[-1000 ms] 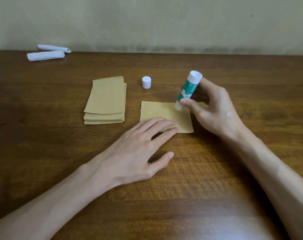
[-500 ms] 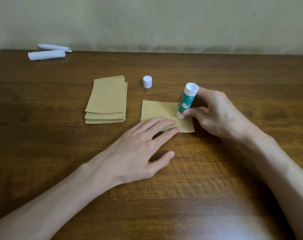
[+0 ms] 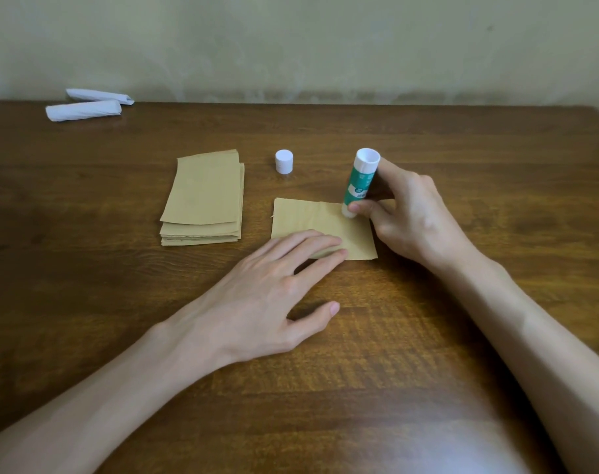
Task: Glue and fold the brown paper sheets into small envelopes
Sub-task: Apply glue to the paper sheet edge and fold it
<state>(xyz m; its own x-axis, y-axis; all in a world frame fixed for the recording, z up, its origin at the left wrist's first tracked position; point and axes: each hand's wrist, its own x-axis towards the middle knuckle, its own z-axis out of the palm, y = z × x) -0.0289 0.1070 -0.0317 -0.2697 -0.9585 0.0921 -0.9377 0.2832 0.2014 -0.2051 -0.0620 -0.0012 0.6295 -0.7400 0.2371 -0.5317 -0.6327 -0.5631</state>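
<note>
A single brown paper sheet (image 3: 311, 218) lies flat on the wooden table (image 3: 428, 336) in the middle. My left hand (image 3: 270, 295) rests on its near edge with straight fingers, pressing it down. My right hand (image 3: 411, 217) grips a green and white glue stick (image 3: 359, 181), upside down, its glue end touching the sheet near the far right corner. A stack of brown paper sheets (image 3: 204, 196) lies to the left of the sheet.
The glue stick's white cap (image 3: 284, 161) stands behind the sheet. Two rolled white papers (image 3: 84, 109) lie at the table's far left corner, near the wall.
My right hand moved the glue stick along the sheet's right side, toward me and then back to the far corner. My left hand has stayed in place.
</note>
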